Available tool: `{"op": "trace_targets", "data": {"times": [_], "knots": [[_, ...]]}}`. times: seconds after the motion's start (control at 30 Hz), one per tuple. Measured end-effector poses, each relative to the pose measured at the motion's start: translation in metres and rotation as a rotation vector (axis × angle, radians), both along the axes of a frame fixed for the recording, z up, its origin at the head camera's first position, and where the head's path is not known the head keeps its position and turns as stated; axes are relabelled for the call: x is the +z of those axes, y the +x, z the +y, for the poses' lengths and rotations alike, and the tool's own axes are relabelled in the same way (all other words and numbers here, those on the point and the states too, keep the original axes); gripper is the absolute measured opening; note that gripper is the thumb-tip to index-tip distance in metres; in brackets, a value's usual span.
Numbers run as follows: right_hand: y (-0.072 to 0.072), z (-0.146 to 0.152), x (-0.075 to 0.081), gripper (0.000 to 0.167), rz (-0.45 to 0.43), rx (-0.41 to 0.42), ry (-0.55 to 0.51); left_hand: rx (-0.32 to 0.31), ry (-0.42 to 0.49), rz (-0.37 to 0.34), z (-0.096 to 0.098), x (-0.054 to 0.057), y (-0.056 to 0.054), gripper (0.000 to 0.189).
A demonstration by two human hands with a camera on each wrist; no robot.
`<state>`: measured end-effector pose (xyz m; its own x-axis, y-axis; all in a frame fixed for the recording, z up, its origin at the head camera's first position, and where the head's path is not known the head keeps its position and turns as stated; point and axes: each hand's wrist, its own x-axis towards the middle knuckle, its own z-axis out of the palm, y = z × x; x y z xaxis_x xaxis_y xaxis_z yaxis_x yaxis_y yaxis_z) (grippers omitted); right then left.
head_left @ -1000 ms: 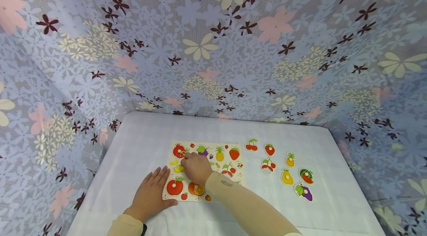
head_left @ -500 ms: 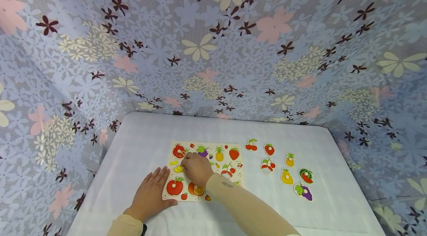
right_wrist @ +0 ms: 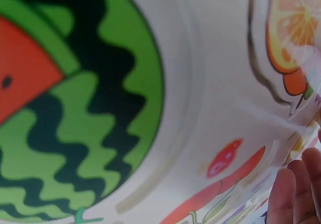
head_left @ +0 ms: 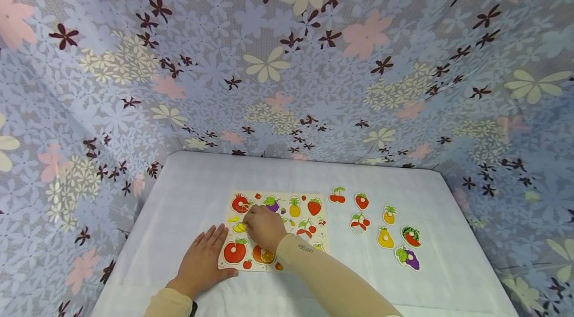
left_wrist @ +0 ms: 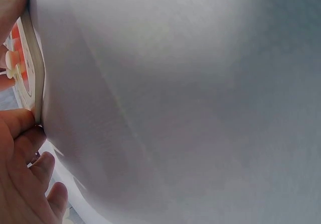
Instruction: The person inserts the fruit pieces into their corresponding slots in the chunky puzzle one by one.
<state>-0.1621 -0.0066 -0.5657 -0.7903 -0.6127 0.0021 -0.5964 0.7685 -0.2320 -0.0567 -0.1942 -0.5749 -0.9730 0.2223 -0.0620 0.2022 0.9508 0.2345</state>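
Observation:
A cream fruit puzzle board (head_left: 285, 198) lies on the white-covered table. My right hand (head_left: 265, 227) is over its left-centre, fingers curled at a yellow banana piece (head_left: 239, 227); the pinch itself is hidden under the hand. Flat beside the board's left edge, my left hand (head_left: 203, 261) has straight fingers, and its thumb reaches the near corner. In the left wrist view, fingers (left_wrist: 22, 138) touch the board's rim. Knobbed pieces sit in the board: an apple (head_left: 235, 251), an orange (head_left: 263, 254) and a pomegranate (head_left: 240, 203). A printed watermelon (right_wrist: 75, 108) fills the right wrist view.
Loose knobbed pieces lie right of the board: cherries (head_left: 337, 195), a strawberry (head_left: 361, 201), a second cherry piece (head_left: 360, 223), a pineapple (head_left: 389, 215), a pear (head_left: 385, 238), a watermelon piece (head_left: 411, 236) and grapes (head_left: 407, 258). Flowered cloth walls (head_left: 269, 107) surround the table.
Both hands stay in nearly the same place. The head view has shifted very slightly; no piece has visibly moved.

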Motion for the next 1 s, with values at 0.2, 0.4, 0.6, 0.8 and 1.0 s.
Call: {"op": "trace_targets", "data": {"times": [0.2,0.4,0.6,0.8,1.0], "knots": [[0.0,0.011,0.004,0.021,-0.007,0.021,-0.023,0.002,-0.001,-0.005,0.001,-0.003,-0.002,0.112],[0.002,0.041,0.016,0.026,-0.056,0.039,-0.091,0.008,-0.001,-0.011,0.002,-0.004,-0.002,0.113],[0.006,0.093,0.024,0.027,-0.117,0.021,-0.182,0.035,0.005,-0.049,0.005,0.001,-0.001,0.114],[0.01,0.154,0.023,0.026,-0.139,-0.113,-0.281,0.047,0.004,-0.062,0.007,0.003,0.0,0.114],[0.01,0.215,0.011,0.024,-0.118,-0.314,-0.324,0.049,-0.006,-0.057,0.006,-0.001,0.0,0.115]]}}
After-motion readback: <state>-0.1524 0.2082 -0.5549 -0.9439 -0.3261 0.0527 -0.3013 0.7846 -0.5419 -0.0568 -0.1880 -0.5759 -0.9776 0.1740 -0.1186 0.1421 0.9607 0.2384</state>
